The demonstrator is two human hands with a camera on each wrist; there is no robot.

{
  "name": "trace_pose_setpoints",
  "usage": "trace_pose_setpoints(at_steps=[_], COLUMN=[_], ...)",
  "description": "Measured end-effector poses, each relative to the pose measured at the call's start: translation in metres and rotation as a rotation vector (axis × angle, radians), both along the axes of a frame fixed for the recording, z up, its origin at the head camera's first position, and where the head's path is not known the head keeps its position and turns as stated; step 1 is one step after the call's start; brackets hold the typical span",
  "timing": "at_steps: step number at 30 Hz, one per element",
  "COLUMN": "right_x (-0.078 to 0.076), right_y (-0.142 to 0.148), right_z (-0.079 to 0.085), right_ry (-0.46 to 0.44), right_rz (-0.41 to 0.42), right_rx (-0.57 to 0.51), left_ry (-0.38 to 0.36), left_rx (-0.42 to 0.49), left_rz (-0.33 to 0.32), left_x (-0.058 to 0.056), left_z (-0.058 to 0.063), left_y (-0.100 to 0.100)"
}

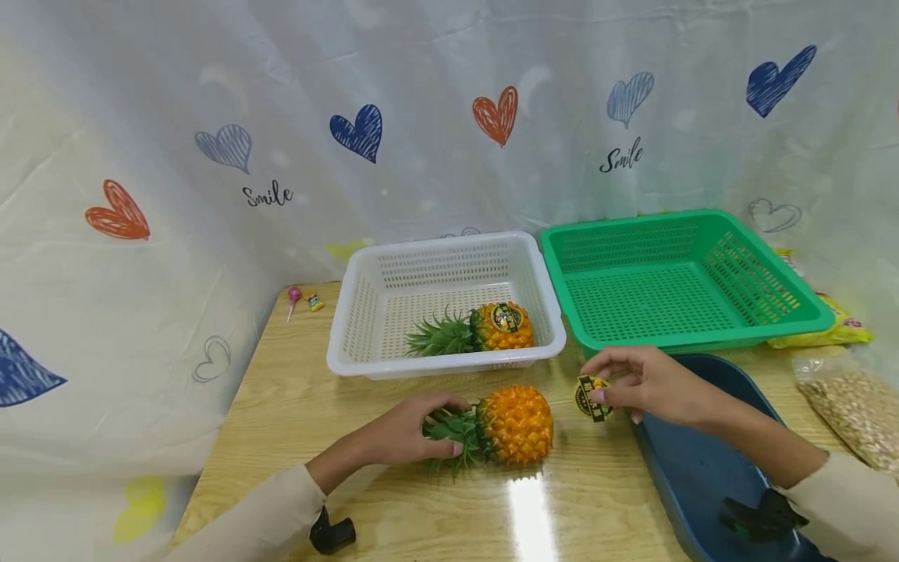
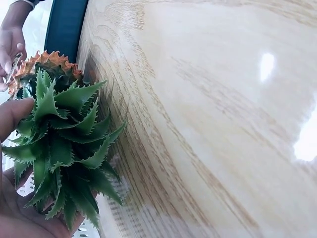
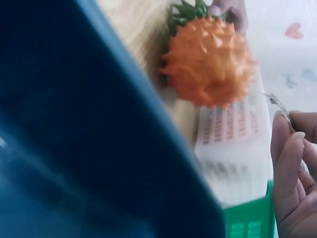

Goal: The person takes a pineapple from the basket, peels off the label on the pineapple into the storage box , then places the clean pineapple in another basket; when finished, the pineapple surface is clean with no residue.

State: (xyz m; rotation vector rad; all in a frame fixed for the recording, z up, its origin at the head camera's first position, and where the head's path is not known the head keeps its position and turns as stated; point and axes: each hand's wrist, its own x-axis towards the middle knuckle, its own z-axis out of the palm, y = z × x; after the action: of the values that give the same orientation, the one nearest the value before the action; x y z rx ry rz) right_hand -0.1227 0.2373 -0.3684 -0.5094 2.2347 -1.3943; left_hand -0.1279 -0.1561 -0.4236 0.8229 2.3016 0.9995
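Note:
An orange pineapple (image 1: 518, 424) lies on its side on the table, its green leaves (image 2: 64, 144) pointing left. Round those leaves curl the thumb and fingers of my left hand (image 1: 414, 431). Just right of the fruit, my right hand (image 1: 649, 384) pinches a round black-and-gold label (image 1: 588, 399) between thumb and fingers; in the right wrist view the label (image 3: 280, 106) appears edge-on, apart from the fruit. Behind, a second pineapple (image 1: 518, 337) bearing a similar round label (image 1: 507, 317) lies in the white basket (image 1: 449, 367).
A green basket (image 1: 674, 343) stands at the back right. My right forearm passes over a dark blue tray (image 1: 702, 476). Further right are a bag of oats (image 1: 853, 406) and a yellow packet (image 1: 822, 336). A lollipop (image 1: 293, 295) and a small wrapped candy (image 1: 314, 302) lie at the back left.

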Motion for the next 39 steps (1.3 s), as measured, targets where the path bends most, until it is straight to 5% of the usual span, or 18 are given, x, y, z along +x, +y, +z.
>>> trace_pose_setpoints(at_steps=[11,39], right_x=[0.000,-0.013], right_y=[0.038,0.086], right_z=[-0.005,-0.036], right_ry=[0.036,-0.194], right_rz=[-0.005,-0.088], right_rx=[-0.003,0.107], left_ry=[0.016,-0.003], left_rx=[-0.007,-0.004], left_rz=[-0.013,-0.003], left_x=[-0.002,0.002], left_z=[-0.001,0.001], left_y=[0.000,0.000])
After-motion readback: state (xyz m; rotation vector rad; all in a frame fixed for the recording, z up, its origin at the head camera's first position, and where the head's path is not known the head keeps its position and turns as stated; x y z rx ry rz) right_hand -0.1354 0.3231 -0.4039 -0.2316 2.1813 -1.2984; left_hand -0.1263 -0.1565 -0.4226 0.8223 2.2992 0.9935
